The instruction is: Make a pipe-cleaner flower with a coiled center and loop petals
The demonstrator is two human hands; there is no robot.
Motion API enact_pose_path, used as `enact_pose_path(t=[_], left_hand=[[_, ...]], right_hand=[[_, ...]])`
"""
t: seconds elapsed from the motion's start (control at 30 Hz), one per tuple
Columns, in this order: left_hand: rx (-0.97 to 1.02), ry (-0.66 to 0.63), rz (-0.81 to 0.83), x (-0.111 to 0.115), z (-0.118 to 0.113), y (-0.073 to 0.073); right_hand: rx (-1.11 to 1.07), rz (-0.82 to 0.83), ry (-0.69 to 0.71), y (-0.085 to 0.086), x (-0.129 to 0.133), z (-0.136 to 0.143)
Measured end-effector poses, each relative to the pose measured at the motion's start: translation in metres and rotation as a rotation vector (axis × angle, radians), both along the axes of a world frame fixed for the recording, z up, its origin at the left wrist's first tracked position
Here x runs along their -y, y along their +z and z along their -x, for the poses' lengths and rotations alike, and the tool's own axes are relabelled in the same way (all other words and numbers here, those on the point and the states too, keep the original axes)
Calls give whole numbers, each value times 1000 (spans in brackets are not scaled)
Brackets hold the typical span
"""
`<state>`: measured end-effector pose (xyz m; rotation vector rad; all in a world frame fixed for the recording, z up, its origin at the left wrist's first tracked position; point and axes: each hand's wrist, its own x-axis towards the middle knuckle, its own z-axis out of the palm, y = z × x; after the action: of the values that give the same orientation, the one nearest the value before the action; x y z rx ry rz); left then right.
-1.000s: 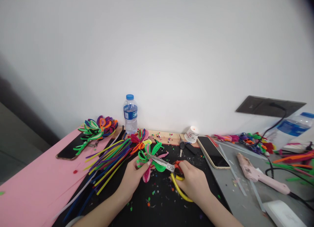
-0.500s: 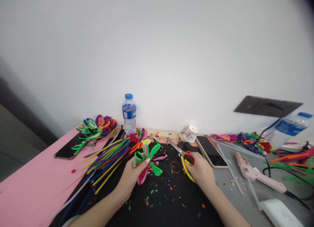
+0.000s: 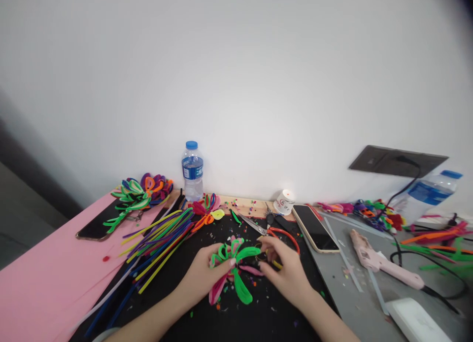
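Note:
My left hand (image 3: 205,273) is closed around a pipe-cleaner flower (image 3: 242,256) with green and pink looped petals, its thumb pressed on the centre. To the right of that flower is my right hand (image 3: 284,265), thumb and index finger apart beside the petal tips; whether a finger touches a petal I cannot tell. Scissors (image 3: 260,227) with red and yellow handles lie on the black mat (image 3: 273,324), partly hidden behind my right hand. A small green pipe-cleaner piece (image 3: 235,217) lies left of their blades.
Loose pipe cleaners (image 3: 158,248) lie to the left. Finished flowers (image 3: 148,189) rest near a phone (image 3: 98,223). A water bottle (image 3: 192,172) and a paper cup (image 3: 284,202) stand by the wall. Rightward are another phone (image 3: 316,228) and a pink glue gun (image 3: 384,265).
My right hand has let go of the scissors, which now lie on the mat, and has moved left to the flower. My left hand has brought the flower slightly right and nearer.

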<state>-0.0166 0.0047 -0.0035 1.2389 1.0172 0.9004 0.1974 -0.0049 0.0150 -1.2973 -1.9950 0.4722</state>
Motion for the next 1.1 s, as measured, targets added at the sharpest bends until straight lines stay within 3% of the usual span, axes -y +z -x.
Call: enact_pose_path(t=[0.17, 0.33, 0.57, 0.7, 0.9, 1.1], left_hand=[[-66, -119, -51, 7, -5, 2], [-84, -51, -26, 4, -2, 2], [6, 77, 31, -5, 1, -3], [-15, 100, 16, -6, 1, -4], [-106, 53, -56, 0, -2, 0], [-133, -6, -70, 2, -4, -4]], right_hand=[[-11, -4, 10, -9, 9, 20], [-65, -32, -16, -11, 4, 16], [-68, -21, -205, -9, -9, -5], [-57, -44, -150, -7, -13, -7], [-56, -80, -37, -6, 3, 13], [6, -101, -48, -14, 5, 18]])
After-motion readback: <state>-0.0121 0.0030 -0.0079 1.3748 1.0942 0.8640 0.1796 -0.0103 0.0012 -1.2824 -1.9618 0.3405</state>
